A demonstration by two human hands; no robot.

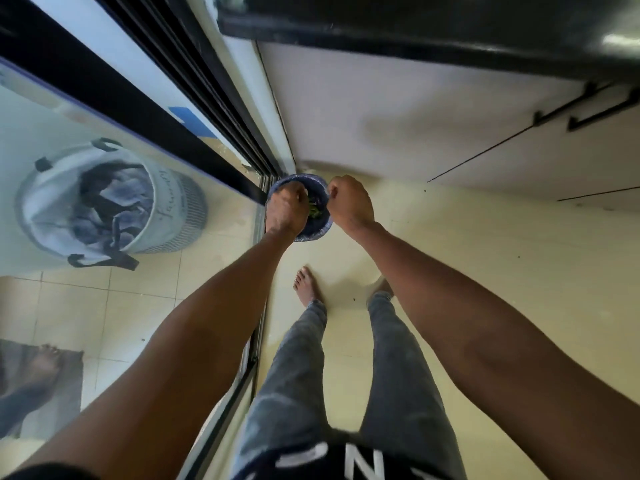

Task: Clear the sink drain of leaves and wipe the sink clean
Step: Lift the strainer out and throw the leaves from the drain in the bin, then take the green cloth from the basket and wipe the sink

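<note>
A small blue bin lined with a bag [320,226] stands on the floor in the corner by the sliding glass door. Green leaves [314,210] lie inside it. My left hand [285,209] reaches down over the bin's left side, fingers curled toward the leaves; whether it holds any is hidden. My right hand [350,202] is closed at the bin's right rim, seemingly pinching the bag's edge. The sink is out of view.
A sliding glass door [145,109] with a dark frame runs along the left; behind it stands a white laundry basket [110,202] of clothes. White cabinet doors [433,126] under a black counter [415,26] lie ahead. My bare feet [306,285] stand on yellowish floor tiles.
</note>
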